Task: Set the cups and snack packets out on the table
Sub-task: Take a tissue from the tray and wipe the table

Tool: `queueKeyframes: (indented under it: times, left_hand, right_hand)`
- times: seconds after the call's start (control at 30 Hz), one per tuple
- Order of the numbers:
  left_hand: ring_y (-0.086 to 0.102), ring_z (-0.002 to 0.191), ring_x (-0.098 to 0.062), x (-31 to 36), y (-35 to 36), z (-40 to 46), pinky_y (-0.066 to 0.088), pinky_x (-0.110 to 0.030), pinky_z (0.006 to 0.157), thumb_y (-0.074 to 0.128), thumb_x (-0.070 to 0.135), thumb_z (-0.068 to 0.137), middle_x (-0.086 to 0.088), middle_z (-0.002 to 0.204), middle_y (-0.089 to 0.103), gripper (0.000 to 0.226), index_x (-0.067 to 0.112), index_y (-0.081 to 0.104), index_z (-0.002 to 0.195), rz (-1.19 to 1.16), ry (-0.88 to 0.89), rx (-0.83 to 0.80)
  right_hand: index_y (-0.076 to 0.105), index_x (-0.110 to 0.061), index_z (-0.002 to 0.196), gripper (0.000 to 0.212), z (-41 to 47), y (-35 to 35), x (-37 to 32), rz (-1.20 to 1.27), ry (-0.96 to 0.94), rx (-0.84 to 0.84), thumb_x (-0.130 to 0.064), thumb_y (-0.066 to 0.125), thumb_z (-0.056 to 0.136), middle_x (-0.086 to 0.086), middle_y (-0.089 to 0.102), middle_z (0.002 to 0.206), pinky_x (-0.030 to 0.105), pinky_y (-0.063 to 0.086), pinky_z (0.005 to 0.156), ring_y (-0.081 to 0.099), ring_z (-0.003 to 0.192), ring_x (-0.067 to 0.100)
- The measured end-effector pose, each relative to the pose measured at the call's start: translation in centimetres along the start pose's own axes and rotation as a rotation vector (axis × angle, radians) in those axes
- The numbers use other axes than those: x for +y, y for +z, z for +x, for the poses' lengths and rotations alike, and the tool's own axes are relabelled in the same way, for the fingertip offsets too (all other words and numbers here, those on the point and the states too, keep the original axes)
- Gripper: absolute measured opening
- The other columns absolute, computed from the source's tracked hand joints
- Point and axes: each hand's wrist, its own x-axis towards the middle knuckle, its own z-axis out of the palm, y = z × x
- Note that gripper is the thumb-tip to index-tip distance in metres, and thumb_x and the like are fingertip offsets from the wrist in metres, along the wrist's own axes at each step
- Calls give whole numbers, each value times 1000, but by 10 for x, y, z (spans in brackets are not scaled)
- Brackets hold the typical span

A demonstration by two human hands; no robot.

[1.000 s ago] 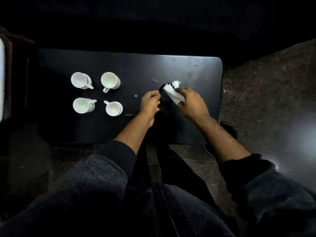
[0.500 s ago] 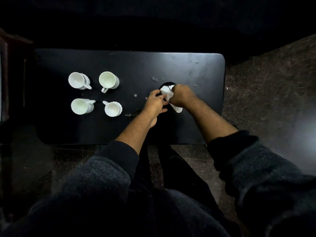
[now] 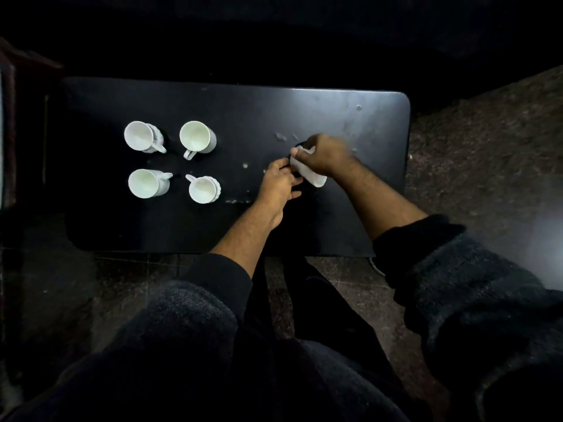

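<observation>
Several white cups stand in a square on the left half of the black table (image 3: 243, 111): two at the back (image 3: 142, 136) (image 3: 195, 138) and two in front (image 3: 146, 183) (image 3: 203, 189). At the table's middle my right hand (image 3: 327, 156) grips a white crumpled piece of paper or packet (image 3: 312, 177) and presses it onto a dark round container (image 3: 300, 145), which is almost wholly hidden. My left hand (image 3: 278, 187) touches the container's near side with curled fingers. The right hand is blurred.
Pale specks and smears (image 3: 280, 136) dot the tabletop near the hands. Dark furniture (image 3: 18, 117) stands against the table's left end. Speckled stone floor (image 3: 487, 147) lies to the right, and my legs are at the table's front edge.
My right hand has swung left and back across the container with the white piece, its forearm now crossing the table. My left hand has stayed at the container's side.
</observation>
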Motion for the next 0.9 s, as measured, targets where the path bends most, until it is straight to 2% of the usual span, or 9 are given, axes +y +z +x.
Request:
queueKeyframes:
  times: [0.17,0.23,0.3,0.37,0.43,0.53,0.63,0.8,0.9]
  left_hand:
    - [65,84,-15,-11,3,-1,53,-33,68,61,10,96,-5,98,67,37,20,55,132,158,147,76]
    - [62,86,-20,-13,4,3,59,-40,79,64,8,86,-12,100,64,58,34,53,136,369,285,118]
    - [59,92,-19,-9,4,5,55,-36,90,62,2,82,-8,108,56,80,46,41,146,593,375,124]
    - [58,94,-20,-1,3,5,52,-33,90,61,0,85,-3,111,47,89,50,29,152,757,404,86]
    - [62,96,-25,6,-1,7,55,-40,88,62,4,86,-4,116,46,84,50,33,149,944,455,76]
    - [64,101,-29,10,-5,12,55,-45,87,68,12,86,-5,115,54,47,36,59,125,1105,495,100]
    - [68,96,-27,8,-2,11,56,-39,84,71,18,85,-4,102,69,24,26,70,107,1033,447,73]
    - [64,74,-21,-13,6,10,55,-30,81,77,10,81,-2,75,65,45,20,67,123,835,363,-32]
    - [59,71,-14,-19,4,14,52,-28,77,75,4,80,1,73,61,54,21,61,130,769,383,5]
  right_hand:
    - [60,-15,131,66,-38,1,16,211,27,157,-61,67,85,16,49,134,33,47,97,61,116,31]
    - [51,-20,142,74,-51,5,24,248,65,107,-56,74,81,17,42,138,33,44,102,57,122,34]
    - [43,-25,148,76,-57,13,28,287,50,63,-45,77,84,17,42,137,29,41,99,56,122,34]
    - [43,-27,149,68,-53,23,29,281,6,68,-36,73,89,19,46,133,30,42,99,56,120,35]
    - [49,-23,146,58,-44,29,29,237,-10,104,-29,69,92,21,49,131,33,43,101,57,118,37]
    - [64,-9,131,38,-29,28,31,136,-8,182,-24,63,96,22,55,129,36,45,99,59,116,39]
    - [68,-4,121,30,-21,21,31,20,-73,248,-18,59,96,18,58,127,43,50,93,62,108,41]
    - [67,-12,122,34,-9,16,34,-229,-223,242,-3,56,91,4,60,132,39,50,88,56,118,29]
    - [67,-15,124,40,-5,13,36,-286,-280,244,0,57,89,3,60,134,39,51,89,54,115,29]
